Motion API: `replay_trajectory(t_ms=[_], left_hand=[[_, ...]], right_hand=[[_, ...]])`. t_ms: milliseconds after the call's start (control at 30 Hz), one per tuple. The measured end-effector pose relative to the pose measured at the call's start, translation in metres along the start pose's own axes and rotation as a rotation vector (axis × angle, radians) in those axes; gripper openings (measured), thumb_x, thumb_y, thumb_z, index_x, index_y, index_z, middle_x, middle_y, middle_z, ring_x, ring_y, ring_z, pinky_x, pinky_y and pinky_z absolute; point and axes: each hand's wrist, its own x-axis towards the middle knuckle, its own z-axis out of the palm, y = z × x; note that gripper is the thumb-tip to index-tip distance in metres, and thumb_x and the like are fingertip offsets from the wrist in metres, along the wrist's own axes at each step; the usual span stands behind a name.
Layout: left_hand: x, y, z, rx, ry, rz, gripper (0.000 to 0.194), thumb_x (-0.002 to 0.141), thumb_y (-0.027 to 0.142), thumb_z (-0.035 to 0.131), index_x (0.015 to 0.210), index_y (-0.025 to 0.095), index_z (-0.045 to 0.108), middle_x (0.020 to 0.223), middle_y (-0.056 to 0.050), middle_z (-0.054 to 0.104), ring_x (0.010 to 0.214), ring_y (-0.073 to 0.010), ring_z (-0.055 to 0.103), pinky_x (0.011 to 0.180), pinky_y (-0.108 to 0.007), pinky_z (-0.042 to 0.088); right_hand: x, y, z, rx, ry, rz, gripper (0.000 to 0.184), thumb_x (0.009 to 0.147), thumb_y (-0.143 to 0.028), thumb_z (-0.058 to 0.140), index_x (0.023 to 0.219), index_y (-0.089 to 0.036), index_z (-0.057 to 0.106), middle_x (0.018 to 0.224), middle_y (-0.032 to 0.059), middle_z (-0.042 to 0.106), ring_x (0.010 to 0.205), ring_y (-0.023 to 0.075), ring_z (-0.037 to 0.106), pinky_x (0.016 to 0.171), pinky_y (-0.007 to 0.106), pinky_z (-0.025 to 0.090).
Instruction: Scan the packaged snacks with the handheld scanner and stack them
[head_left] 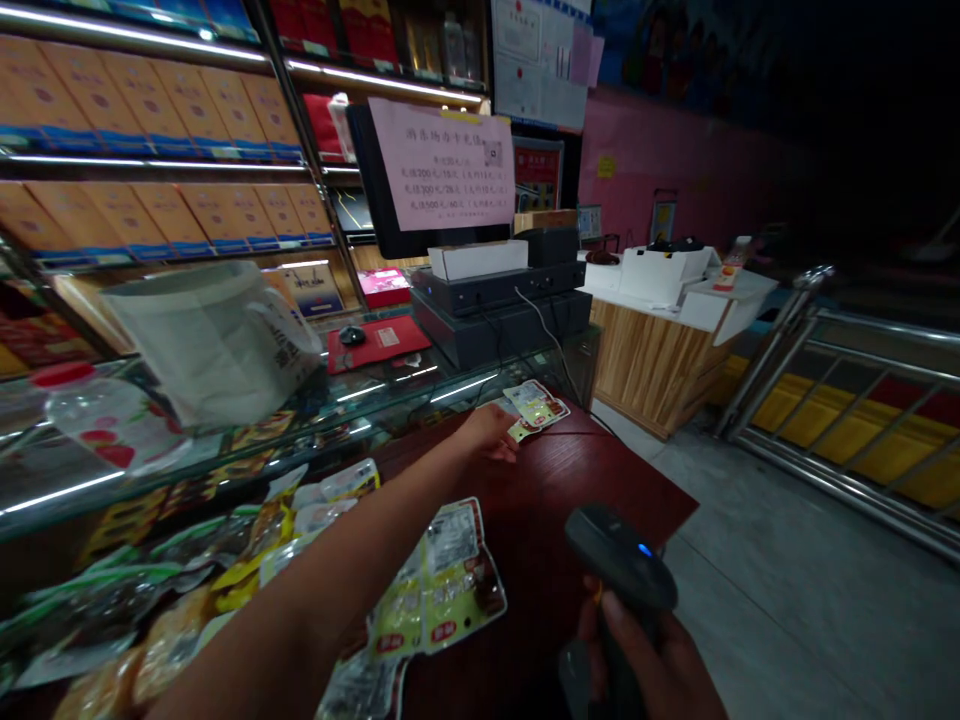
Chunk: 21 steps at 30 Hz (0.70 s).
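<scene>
My left hand point(489, 434) reaches far across the dark red counter point(585, 500) and its fingers close on small snack packets point(536, 408) at the counter's far end. My right hand point(652, 660) is wrapped round the handle of a black barcode scanner point(619, 565), whose blue light is lit, near the lower right. More snack packets point(442, 590) lie flat on the counter under my left forearm.
A glass display case point(225, 440) with a pale bag and a plastic bottle on top runs along the left, above a heap of packaged snacks point(150, 590). A cash register with a pink notice point(495, 290) stands behind. Metal railings point(862, 400) line the right.
</scene>
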Motion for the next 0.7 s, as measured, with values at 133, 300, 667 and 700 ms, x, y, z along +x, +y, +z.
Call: replay_trajectory(t_ms=[133,300,667,700], left_hand=[[-0.084,-0.041,-0.037,0.227,0.100,0.131,0.014,0.085,0.027,0.065,0.079,0.014,0.062,0.060,-0.002,0.062,0.041,-0.0092,0.051,0.046,-0.018,0.030],[-0.181,-0.102,-0.042,0.999,0.291,0.088,0.029,0.094,0.037,0.049,0.085,0.018,0.068,0.085,-0.008,0.067,0.079,-0.0228,0.063,0.068,-0.030,0.039],[-0.189,-0.141,-0.003,0.914,0.519,0.053,0.025,0.076,0.027,0.072,0.095,0.013,0.064,0.107,-0.011,0.058,0.109,-0.0302,0.050,0.094,-0.040,0.037],[-0.188,-0.143,-0.002,0.877,0.531,0.086,0.024,0.075,0.024,0.072,0.093,0.013,0.062,0.106,-0.011,0.058,0.107,-0.0294,0.051,0.094,-0.039,0.038]], right_hand=[[0.010,0.012,-0.002,-0.149,-0.137,-0.027,0.064,0.078,-0.070,0.061,0.100,-0.010,0.062,0.062,0.0042,0.062,0.056,0.0153,0.057,0.057,0.026,0.046],[0.024,0.022,0.024,-0.155,-0.176,0.010,0.068,0.079,-0.067,0.062,0.112,-0.008,0.055,0.071,0.0064,0.068,0.058,0.0150,0.060,0.057,0.025,0.047],[0.026,0.023,0.060,-0.034,-0.233,0.039,0.061,0.075,-0.055,0.072,0.114,-0.009,0.059,0.099,0.0121,0.072,0.077,0.0219,0.071,0.052,0.024,0.054],[0.026,0.025,0.060,-0.036,-0.221,0.032,0.062,0.075,-0.055,0.072,0.114,-0.009,0.059,0.098,0.0118,0.072,0.077,0.0220,0.071,0.052,0.024,0.054]])
